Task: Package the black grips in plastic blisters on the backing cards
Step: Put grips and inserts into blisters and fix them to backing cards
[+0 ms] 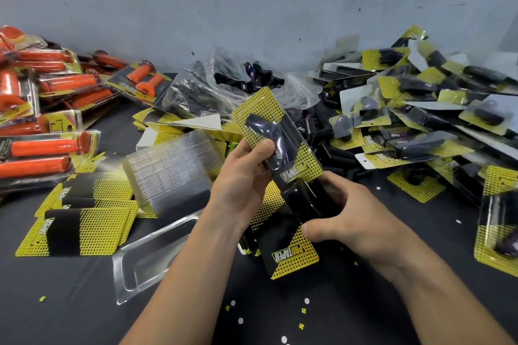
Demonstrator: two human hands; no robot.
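Your L hand (244,176) grips the upper half of a pack from the side, thumb pressed on the front of it. Your R hand (353,216) is curled round the pack's lower end, thumb tucked at the near edge. Both hands are closed on the same piece, held tilted above the table (392,302), top end pointing away from you. The pack is a clear blister (297,194) w/ a black grip (265,127) inside and the yellow-dotted backing card (260,105) behind.

Step, by my read: you're closing up one pack. The grip is in, the blister is on the card, and you look to be seating the lower end. Can't tell if the blister edges are fully caught on the card, as your R hand hides that end.

Next move calls for:
- **Finish this pack:** check the bottom edge sits flush, then free one hand & put the pack on the finished pile (420,109), to the right beyond your R hand.
- **Card:** a spare card (294,258) lies right under your hands, w/ more loose cards (84,230) further left.
- **Blister:** an empty blister (151,258) lies just left of your L forearm, and the blister stack (168,173) is just left of your L hand.
- **Grip:** loose black grips (333,154) lie just beyond your R hand, w/ more in a clear bag (224,75) straight ahead past the pack.

Orange packs (42,120) far left are not this job.
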